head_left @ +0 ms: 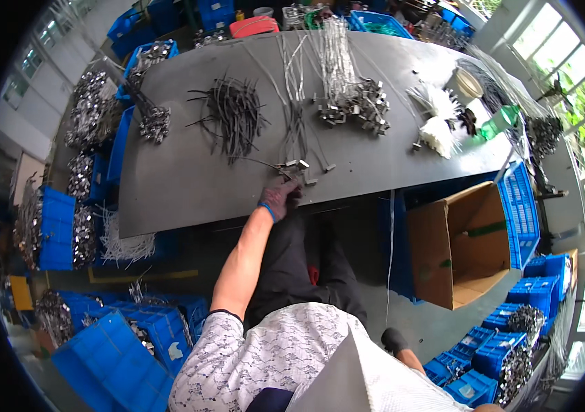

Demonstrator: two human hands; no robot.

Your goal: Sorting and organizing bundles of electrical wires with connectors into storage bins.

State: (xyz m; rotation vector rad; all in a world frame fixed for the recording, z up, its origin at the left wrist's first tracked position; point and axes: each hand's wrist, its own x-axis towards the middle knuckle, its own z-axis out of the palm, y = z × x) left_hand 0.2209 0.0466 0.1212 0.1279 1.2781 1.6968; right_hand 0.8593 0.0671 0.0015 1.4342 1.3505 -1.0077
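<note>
while one gloved left hand [280,198] grips one strap [291,166], five bundles lie.

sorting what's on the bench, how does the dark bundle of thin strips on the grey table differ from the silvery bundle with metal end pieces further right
The dark bundle of thin strips is near black; the silvery bundle with metal end pieces is pale and shiny. The dark bundle's strips splay loosely and show no end fittings, while the silvery bundle's strands run together and end in a cluster of blocky metal pieces. The dark bundle looks shorter than the silvery one. Both lie untouched on the grey table, beyond the gloved left hand.
</note>
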